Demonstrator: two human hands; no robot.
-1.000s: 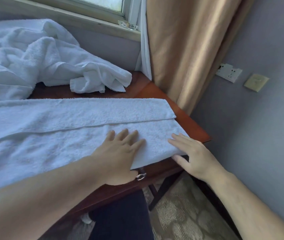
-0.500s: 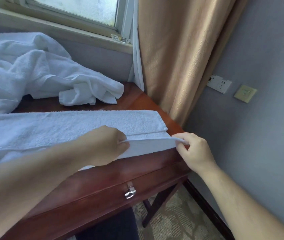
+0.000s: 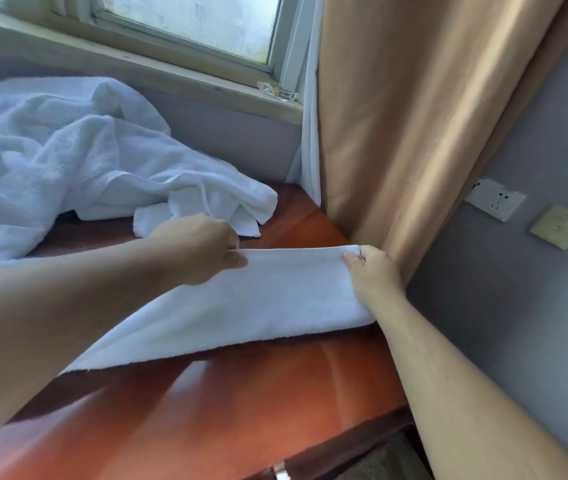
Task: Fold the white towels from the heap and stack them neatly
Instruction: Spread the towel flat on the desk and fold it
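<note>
A long white towel (image 3: 275,299) lies folded lengthwise across the reddish wooden table (image 3: 241,403). Both hands have its near long edge lifted and carried toward the far side. My left hand (image 3: 203,251) pinches that edge near the middle. My right hand (image 3: 369,268) grips the same edge at the towel's right end, thumb on top. The rest of the towel runs off to the left under my left forearm. Behind it, a crumpled heap of white towels (image 3: 68,161) lies at the back left of the table, below the window.
A tan curtain (image 3: 414,116) hangs at the table's right back corner, just beyond my right hand. A window sill (image 3: 171,74) runs behind the heap, with a small glass dish (image 3: 277,91) on it. A wall socket (image 3: 494,199) and switch plate (image 3: 559,226) sit on the grey wall at right.
Both hands went from lying flat on the towel to pinching its near edge, then lifted that edge and carried it away from me over the towel.
</note>
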